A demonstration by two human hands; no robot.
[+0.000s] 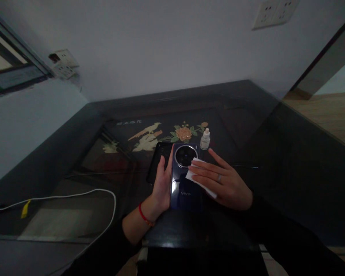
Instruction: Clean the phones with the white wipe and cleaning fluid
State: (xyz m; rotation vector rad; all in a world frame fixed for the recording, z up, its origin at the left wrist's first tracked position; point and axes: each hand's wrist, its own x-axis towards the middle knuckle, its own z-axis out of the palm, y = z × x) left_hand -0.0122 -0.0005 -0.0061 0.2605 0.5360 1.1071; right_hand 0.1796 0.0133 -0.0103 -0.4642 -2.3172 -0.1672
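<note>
A dark blue phone (181, 186) lies back-up on the dark table (276, 168), its round camera ring facing me. My left hand (160, 183) grips the phone along its left edge. My right hand (222, 179) lies flat with fingers stretched out, pressing a folded white wipe (193, 173) onto the phone's back just below the camera ring; a ring shows on one finger. A black phone case (158, 158) rests just behind my left hand. A small clear bottle (205, 139) with a white cap stands upright behind the phone.
The tabletop carries a painted bird and flower picture (161, 135) under glass. A white cable (74, 196) loops across the left side. Walls enclose the table at the back and left, with power sockets (63, 63) on them. Wooden floor (327, 115) lies to the right.
</note>
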